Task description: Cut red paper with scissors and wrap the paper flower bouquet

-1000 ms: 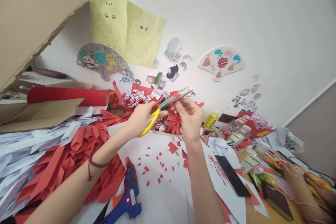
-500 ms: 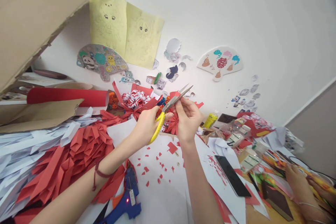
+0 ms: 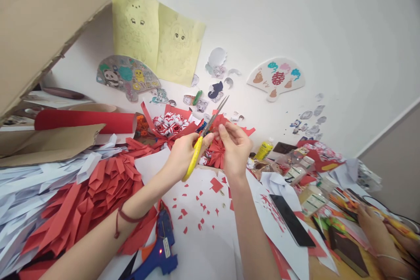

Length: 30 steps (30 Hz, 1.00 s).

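Note:
My left hand (image 3: 183, 151) grips yellow-handled scissors (image 3: 194, 157) by the finger loops, the blades pointing up and away with their tips nearly together. Just right of the blades, my right hand (image 3: 236, 148) pinches a small red piece of paper (image 3: 220, 121) between thumb and fingers. Below both hands, red paper scraps (image 3: 201, 208) lie scattered on a white sheet (image 3: 203, 253). Behind them stands a bouquet of red-and-white paper flowers (image 3: 171, 124) in red wrapping, partly covered by my hands.
Folded red paper strips (image 3: 108, 183) and white strips (image 3: 19, 210) pile up at left. A blue glue gun (image 3: 160, 249) with a lit red light lies near the front. At right are a black phone (image 3: 292, 221), a yellow bottle (image 3: 263, 149) and another person's hands (image 3: 374, 227).
The scissors have swung to a steeper angle and their blades have closed, coming off the red paper. My right hand still pinches the paper, slightly turned.

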### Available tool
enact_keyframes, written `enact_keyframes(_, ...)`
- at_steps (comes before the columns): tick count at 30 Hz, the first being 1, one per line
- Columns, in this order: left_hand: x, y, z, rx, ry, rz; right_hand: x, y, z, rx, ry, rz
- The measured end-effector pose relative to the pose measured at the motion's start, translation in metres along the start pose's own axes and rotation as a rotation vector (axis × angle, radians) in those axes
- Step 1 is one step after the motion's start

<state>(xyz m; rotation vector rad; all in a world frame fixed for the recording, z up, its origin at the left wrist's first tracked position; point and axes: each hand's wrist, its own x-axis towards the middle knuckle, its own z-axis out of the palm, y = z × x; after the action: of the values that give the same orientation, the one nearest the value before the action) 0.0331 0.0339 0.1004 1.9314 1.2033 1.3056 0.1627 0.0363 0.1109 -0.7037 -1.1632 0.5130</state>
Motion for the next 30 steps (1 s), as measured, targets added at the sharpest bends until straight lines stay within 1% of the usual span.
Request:
enact_keyframes(3, 0.005, -0.002, -0.014, 0.165, 0.039, -0.015, 0.007, -0.002, -0.008, 0.088, -0.089, 0.085)
enact_keyframes(6, 0.010, -0.007, -0.023, 0.412, 0.138, -0.066, 0.013, -0.004, -0.019, 0.229, -0.164, 0.210)
enact_keyframes(8, 0.013, -0.015, -0.026, 0.597, 0.218, -0.079, 0.017, -0.007, -0.026, 0.308, -0.204, 0.301)
enact_keyframes(10, 0.015, -0.024, -0.027, 0.822, 0.315, -0.002, 0.020, -0.009, -0.031, 0.380, -0.236, 0.380)
enact_keyframes(12, 0.016, -0.032, -0.026, 1.049, 0.380, 0.154, 0.021, -0.011, -0.035, 0.467, -0.284, 0.455)
enact_keyframes(13, 0.017, -0.035, -0.027, 1.133, 0.387, 0.227, 0.022, -0.012, -0.036, 0.515, -0.314, 0.491)
enact_keyframes(14, 0.018, -0.038, -0.027, 1.187, 0.385, 0.277, 0.022, -0.012, -0.036, 0.559, -0.343, 0.527)
enact_keyframes(16, 0.020, -0.043, -0.029, 1.200, 0.388, 0.306, 0.023, -0.012, -0.036, 0.623, -0.374, 0.590)
enact_keyframes(18, 0.023, -0.044, -0.031, 1.119, 0.411, 0.279, 0.022, -0.011, -0.034, 0.658, -0.376, 0.642)
enact_keyframes(20, 0.026, -0.042, -0.034, 0.903, 0.415, 0.192, 0.020, -0.010, -0.032, 0.677, -0.392, 0.689)
enact_keyframes(21, 0.027, -0.039, -0.035, 0.723, 0.392, 0.130, 0.019, -0.010, -0.030, 0.681, -0.406, 0.708)
enact_keyframes(22, 0.027, -0.035, -0.035, 0.504, 0.345, 0.072, 0.017, -0.009, -0.028, 0.682, -0.423, 0.726)
enact_keyframes(23, 0.026, -0.030, -0.035, 0.265, 0.280, 0.028, 0.015, -0.008, -0.026, 0.681, -0.439, 0.741)
enact_keyframes(24, 0.025, -0.025, -0.035, 0.030, 0.206, 0.014, 0.014, -0.008, -0.024, 0.682, -0.454, 0.756)
enact_keyframes(26, 0.021, -0.015, -0.032, -0.332, 0.078, 0.061, 0.011, -0.005, -0.019, 0.693, -0.481, 0.789)
enact_keyframes(27, 0.019, -0.011, -0.030, -0.446, 0.041, 0.088, 0.010, -0.004, -0.017, 0.700, -0.498, 0.806)
enact_keyframes(30, 0.015, -0.006, -0.023, -0.616, -0.022, 0.129, 0.007, -0.001, -0.012, 0.703, -0.554, 0.842)
